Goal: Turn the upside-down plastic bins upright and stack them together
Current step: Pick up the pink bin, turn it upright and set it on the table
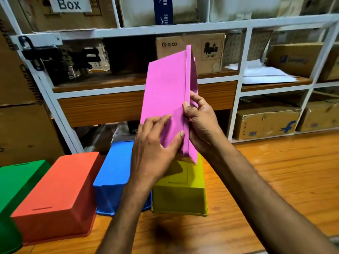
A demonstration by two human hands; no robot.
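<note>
I hold a pink plastic bin (165,92) up in the air, tipped on end, above the wooden table. My left hand (154,149) grips its lower side wall and bottom. My right hand (200,123) pinches its rim from the right, fingers inside the opening. Under it sit upside-down bins in a row: a yellow-green bin (180,191), a blue bin (113,176), an orange bin (56,195) and a green bin (11,189) at the far left, cut off by the frame edge.
A wooden table (275,180) stretches to the right of the bins. Behind stands a white metal shelf rack (238,110) holding cardboard boxes (266,123), papers and dark hardware. A large cardboard box stands at the left.
</note>
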